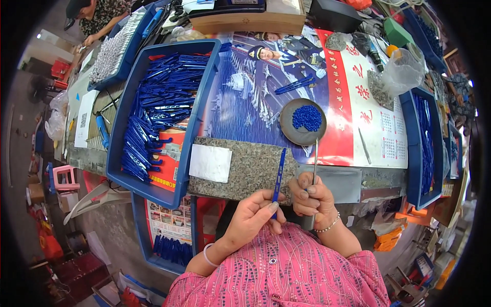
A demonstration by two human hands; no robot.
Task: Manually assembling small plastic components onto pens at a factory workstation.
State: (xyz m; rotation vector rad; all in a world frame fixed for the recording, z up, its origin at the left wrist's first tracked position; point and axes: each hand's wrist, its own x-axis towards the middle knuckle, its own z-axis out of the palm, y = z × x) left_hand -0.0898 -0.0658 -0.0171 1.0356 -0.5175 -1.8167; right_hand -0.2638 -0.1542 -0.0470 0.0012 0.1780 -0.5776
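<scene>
Nearest, the worker's left hand [253, 212] pinches the lower part of 1 slim blue strip [280, 175], held nearly upright by the front edge of a stone slab [250, 169]. I'd guess it's light, stiff plastic, slick and a bit snappable, best gripped low along its sides. The right hand [317, 202] is wrapped round 1 thin metal tool [315, 162], its tip by a round dish [290, 131] of blue beads [307, 118]. Farther out, loose blue strips [295, 85] lie on a printed poster [240, 117].
</scene>
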